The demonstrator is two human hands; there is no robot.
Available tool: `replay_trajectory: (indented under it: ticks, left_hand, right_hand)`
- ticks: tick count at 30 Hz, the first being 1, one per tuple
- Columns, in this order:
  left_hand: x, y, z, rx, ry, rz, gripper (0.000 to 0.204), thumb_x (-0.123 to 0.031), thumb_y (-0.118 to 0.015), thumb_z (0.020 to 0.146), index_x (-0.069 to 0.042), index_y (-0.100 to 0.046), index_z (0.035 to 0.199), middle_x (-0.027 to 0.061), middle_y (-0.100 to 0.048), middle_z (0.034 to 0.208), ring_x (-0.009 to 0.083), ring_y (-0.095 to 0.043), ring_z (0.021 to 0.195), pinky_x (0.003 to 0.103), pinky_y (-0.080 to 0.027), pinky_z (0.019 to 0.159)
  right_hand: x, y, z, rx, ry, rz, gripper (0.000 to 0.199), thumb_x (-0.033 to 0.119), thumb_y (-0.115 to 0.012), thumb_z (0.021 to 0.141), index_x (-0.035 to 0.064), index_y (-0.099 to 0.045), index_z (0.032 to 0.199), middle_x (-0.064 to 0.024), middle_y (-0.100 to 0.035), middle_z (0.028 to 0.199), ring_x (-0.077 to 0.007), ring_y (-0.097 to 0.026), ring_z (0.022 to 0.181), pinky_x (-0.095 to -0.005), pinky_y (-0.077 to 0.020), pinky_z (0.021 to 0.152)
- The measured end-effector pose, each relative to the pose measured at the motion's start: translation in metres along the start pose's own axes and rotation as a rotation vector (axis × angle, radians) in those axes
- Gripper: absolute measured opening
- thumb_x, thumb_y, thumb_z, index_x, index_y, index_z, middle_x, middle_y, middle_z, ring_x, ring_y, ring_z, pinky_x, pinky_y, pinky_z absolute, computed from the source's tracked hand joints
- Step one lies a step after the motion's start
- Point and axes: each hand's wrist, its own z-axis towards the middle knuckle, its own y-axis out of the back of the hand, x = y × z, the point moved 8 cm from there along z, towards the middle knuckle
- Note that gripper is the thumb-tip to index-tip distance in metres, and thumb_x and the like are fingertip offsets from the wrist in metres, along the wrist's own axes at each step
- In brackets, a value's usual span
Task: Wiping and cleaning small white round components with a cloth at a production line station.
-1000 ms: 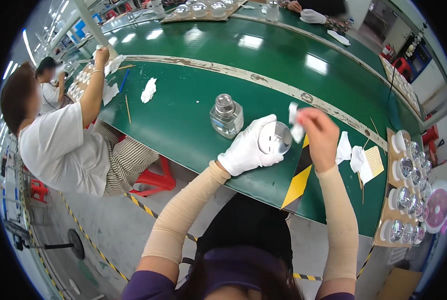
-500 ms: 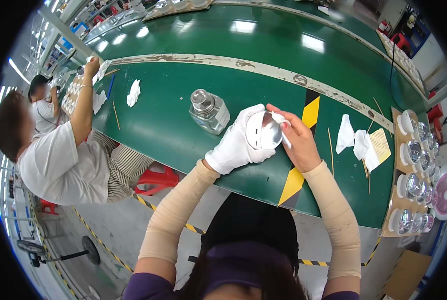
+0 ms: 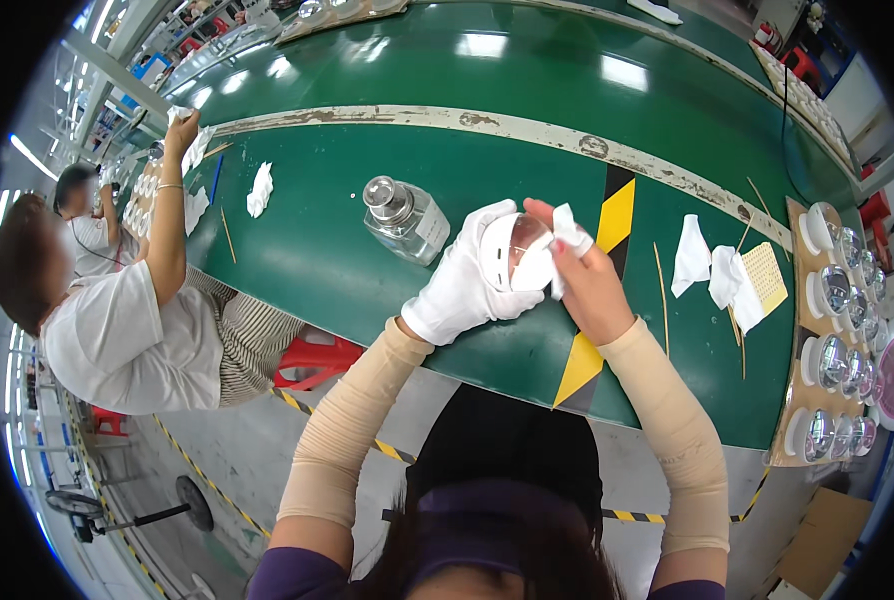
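In the centre of the frame, a mirrored dome (image 3: 527,236) with a white, slotted base (image 3: 495,256) is held above the green worktable (image 3: 317,200) by the left hand (image 3: 467,285), which is covered by a white glove; the gloved fingers are curled around the base, and the dome is tilted toward the right of the frame. Just right of it, a small white cloth (image 3: 567,225) is pinched between the bent fingers of the bare right hand (image 3: 589,275), close against the dome's right side; whether the shiny surface is pressed at this instant cannot be told. Both forearms are covered by beige sleeves (image 3: 339,440). Left of the gloved hand, a clear glass bottle (image 3: 412,225) with a metal cap is placed near it on the table. Below and behind the right hand, the tabletop is crossed by a yellow-and-black tape strip (image 3: 582,368). Right of centre, a thin wooden stick (image 3: 661,300), a folded white wipe (image 3: 691,258) and a yellow perforated sheet (image 3: 765,278) are laid out, the sheet partly covered by another wipe (image 3: 732,285). At the right edge, rows of similar domes (image 3: 833,360) are set on a cardboard sheet (image 3: 779,425). At the left, a red stool (image 3: 317,360) is occupied by a co-worker (image 3: 132,340) in a white shirt, one arm raised.
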Motion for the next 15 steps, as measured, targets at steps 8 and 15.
replay_trajectory:
  ticks: [8, 15]
  left_hand:
    - [-0.013, 0.008, 0.005, -0.046, -0.003, -0.166, 0.09, -0.018, -0.082, 0.068, -0.003, -0.029, 0.139, 0.011, -0.046, 0.131, 0.0209, -0.047, 0.122, 0.032, -0.038, 0.105]
    - [-0.009, 0.005, 0.002, -0.104, 0.025, -0.187, 0.093, -0.021, -0.085, 0.066, 0.001, -0.028, 0.137, 0.0123, -0.046, 0.13, 0.0201, -0.048, 0.121, 0.032, -0.04, 0.103]
  right_hand:
    - [0.028, -0.028, 0.004, -0.176, 0.252, -0.679, 0.041, 0.015, -0.07, 0.084, 0.0042, -0.053, 0.12, -0.0062, -0.056, 0.113, -0.0166, -0.053, 0.107, -0.0284, -0.0421, 0.093]
    - [0.005, 0.009, 0.032, -0.271, 0.025, -0.197, 0.025, 0.025, -0.053, 0.098, 0.0021, -0.057, 0.109, -0.0055, -0.062, 0.096, -0.0118, -0.057, 0.09, -0.0247, -0.0447, 0.08]
